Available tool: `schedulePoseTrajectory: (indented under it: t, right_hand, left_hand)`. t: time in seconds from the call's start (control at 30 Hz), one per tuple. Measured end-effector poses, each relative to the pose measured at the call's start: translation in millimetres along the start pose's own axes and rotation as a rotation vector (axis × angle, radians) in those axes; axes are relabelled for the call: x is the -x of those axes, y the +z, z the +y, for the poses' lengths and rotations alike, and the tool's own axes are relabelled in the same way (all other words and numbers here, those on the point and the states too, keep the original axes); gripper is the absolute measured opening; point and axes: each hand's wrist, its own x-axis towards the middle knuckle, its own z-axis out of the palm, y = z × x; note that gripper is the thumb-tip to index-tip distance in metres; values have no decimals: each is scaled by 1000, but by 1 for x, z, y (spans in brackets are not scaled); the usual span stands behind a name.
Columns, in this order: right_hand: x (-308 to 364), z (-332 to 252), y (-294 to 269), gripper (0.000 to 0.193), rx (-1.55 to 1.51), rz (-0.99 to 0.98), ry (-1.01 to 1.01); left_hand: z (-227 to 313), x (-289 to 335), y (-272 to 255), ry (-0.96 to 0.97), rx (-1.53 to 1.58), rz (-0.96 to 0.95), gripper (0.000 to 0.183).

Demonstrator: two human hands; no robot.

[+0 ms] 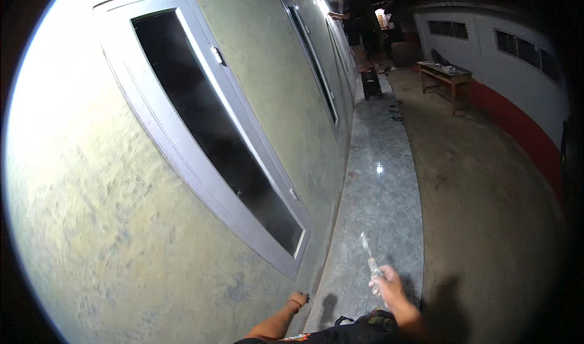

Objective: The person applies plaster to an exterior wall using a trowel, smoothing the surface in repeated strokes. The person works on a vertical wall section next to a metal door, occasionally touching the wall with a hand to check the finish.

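Pale green-yellow plaster coats the wall (176,222) filling the left of the frame, set with light-framed windows, the nearest window (201,110) at upper left. Grey tiled walkway (380,207) runs from the lower centre to the upper centre, bordered at right by bare brown ground (480,204). Your right hand (388,285), lower centre-right, holds a slender hand tool (372,265) above the tiles; its grip is wrapped around the whitish handle—the narrow pale end points up the frame. Your left hand (298,298), lower centre, is beside the wall's base; you cannot tell whether its grip is spread or pressed together. At upper right, a wooden bench (441,76) carries small items—behind it stands a white-and-red building (447,55). Another person (358,27) appears at upper centre, near the wall.
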Motion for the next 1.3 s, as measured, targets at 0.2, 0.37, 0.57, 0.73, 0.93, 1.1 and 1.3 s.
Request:
schedulePoseTrajectory:
  t: [0.2, 0.37, 0.57, 0.73, 0.93, 1.1, 1.3]
  right_hand:
    - [-133, -93, -36, 11, -71, 49, -60]
    - [-223, -100, -73, 12, 9, 31, -6]
    - [-369, -127, -92, 21, 139, 56, 52]
    - [-498, -203, -138, 30, 288, 212, 35]
    - [-640, -271, -191, 31, 170, 347, -32]
    - [-770, -305, -235, 29, 187, 286, -26]
    - [-912, -400, -266, 27, 220, 178, -82]
  left_hand:
    - [83, -103, -47, 79, 742, 127, 31]
    - [83, -161, 0, 717, -402, 10, 37]
    - [104, -266, -19, -38, -36, -401, 34]
    - [191, -406, -103, 328, -152, -355, 32]
    - [436, -594, -238, 811, -166, 129, 26]
    - [627, -649, -320, 501, 592, 222, 31]
    - [695, -669, -454, 411, 322, 737, 34]
